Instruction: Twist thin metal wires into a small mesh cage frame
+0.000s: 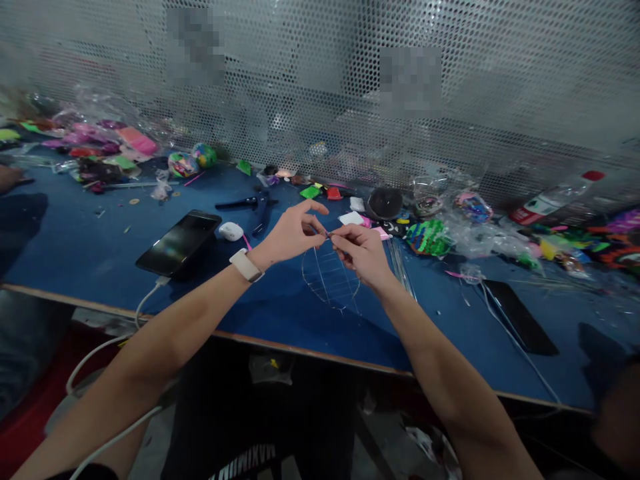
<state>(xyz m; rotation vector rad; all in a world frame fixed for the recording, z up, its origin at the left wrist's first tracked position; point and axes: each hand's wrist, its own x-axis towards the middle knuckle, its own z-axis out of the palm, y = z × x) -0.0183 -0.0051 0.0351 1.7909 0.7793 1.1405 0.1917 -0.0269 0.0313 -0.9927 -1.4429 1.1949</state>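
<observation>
A thin wire frame (331,283), rounded with cross wires inside, hangs over the blue table. Its top end is pinched between the fingertips of both hands. My left hand (293,231), with a pale band at the wrist, has thumb and forefinger closed on the wire while other fingers are raised. Close against it, my right hand (363,250) grips the same top end with curled fingers. The exact joint between the fingertips is too small to make out. Several loose straight wires (400,267) lie on the table just right of my right hand.
On the blue table (280,320) a phone (179,243), white case (231,231) and dark pliers (257,208) lie left. Another phone (520,317) with a cable and a bottle (555,200) are right. Colourful pieces line the perforated metal screen (320,87). Another person's hand (10,179) is far left.
</observation>
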